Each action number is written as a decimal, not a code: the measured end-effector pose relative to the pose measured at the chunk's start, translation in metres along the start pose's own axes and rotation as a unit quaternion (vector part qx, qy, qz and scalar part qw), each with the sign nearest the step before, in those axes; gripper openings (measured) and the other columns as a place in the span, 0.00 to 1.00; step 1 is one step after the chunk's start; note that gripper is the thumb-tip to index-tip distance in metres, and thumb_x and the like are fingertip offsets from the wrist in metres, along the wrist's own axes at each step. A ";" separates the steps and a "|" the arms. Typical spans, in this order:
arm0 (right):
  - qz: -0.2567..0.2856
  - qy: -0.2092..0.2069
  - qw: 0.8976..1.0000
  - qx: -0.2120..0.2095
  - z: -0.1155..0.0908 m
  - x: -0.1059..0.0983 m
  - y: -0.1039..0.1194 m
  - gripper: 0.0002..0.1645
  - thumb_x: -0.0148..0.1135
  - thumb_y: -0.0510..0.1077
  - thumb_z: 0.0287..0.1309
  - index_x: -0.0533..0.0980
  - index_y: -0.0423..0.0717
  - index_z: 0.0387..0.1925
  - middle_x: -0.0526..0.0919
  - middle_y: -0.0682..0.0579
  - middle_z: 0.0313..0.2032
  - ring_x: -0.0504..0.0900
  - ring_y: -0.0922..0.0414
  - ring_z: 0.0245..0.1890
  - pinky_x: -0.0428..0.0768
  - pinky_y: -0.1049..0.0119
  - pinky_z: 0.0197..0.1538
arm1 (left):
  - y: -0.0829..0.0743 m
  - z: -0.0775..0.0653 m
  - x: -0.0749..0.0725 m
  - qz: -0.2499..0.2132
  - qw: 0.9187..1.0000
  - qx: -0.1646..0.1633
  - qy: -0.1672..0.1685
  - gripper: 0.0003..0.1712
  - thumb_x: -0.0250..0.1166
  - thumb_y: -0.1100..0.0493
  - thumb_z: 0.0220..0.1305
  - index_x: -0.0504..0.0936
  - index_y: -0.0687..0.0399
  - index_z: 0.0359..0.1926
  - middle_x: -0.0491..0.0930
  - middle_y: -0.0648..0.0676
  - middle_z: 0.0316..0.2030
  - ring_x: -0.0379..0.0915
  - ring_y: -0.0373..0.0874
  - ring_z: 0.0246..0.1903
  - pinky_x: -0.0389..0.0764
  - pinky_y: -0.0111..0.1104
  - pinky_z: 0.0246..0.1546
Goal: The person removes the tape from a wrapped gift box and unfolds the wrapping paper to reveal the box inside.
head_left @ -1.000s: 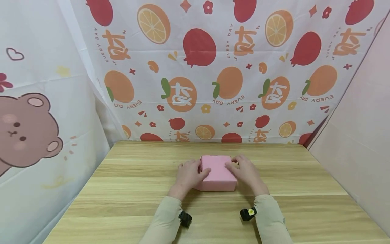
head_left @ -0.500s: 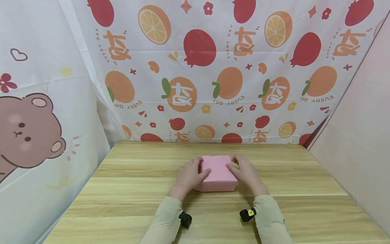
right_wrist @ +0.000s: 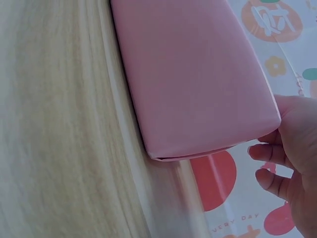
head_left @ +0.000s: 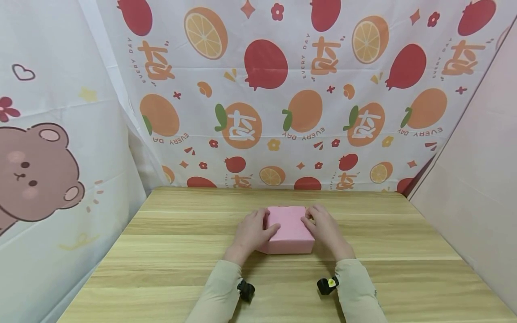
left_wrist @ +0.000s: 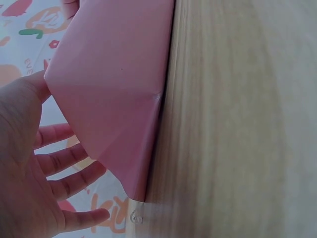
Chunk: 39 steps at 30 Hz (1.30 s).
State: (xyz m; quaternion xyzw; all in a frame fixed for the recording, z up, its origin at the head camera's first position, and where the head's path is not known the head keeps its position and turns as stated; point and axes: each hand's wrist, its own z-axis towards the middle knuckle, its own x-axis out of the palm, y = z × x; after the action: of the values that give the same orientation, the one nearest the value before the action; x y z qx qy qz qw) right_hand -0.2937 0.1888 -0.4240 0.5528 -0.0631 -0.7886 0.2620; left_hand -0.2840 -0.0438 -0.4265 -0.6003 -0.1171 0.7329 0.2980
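Observation:
A pink box (head_left: pixel 288 224) with a smooth paper-like surface lies on the wooden table between the two hands. My left hand (head_left: pixel 251 231) holds its left end, thumb on top and the other fingers spread along the side. In the left wrist view, a creased pink flap (left_wrist: pixel 119 153) tapers out from that end beside the fingers. My right hand (head_left: pixel 326 228) grips the far right corner, its thumb on the top edge and its fingers curled beyond the end. A thin open seam (right_wrist: pixel 198 153) runs along the right end in the right wrist view.
The wooden table (head_left: pixel 194 264) ends at a fruit-printed cloth (head_left: pixel 266 107) behind the box. A bear-printed cloth (head_left: pixel 36 175) hangs on the left and a pale panel (head_left: pixel 476 179) stands on the right. Small black cameras (head_left: pixel 245 290) sit at both wrists.
The right thumb and fingertips have drawn slightly closer together at the box's right corner. The left hand and the box stay almost where they were.

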 end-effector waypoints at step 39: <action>-0.010 -0.025 0.997 0.077 -0.002 -0.010 -0.028 0.09 0.60 0.45 0.62 0.75 0.46 0.29 0.76 0.49 0.34 0.74 0.54 0.34 0.77 0.57 0.40 | 0.000 0.000 0.001 -0.029 0.999 -0.017 0.010 0.34 0.64 0.35 0.60 0.74 0.52 0.59 0.79 0.54 0.48 0.74 0.47 0.46 0.78 0.44 0.50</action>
State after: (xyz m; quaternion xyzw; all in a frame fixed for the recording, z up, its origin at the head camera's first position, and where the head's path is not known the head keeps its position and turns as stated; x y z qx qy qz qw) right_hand -0.2988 0.2174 -0.4272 0.5519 -0.1249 -0.7977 0.2087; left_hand -0.2842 -0.0433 -0.4277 -0.6092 -0.1439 0.7156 0.3101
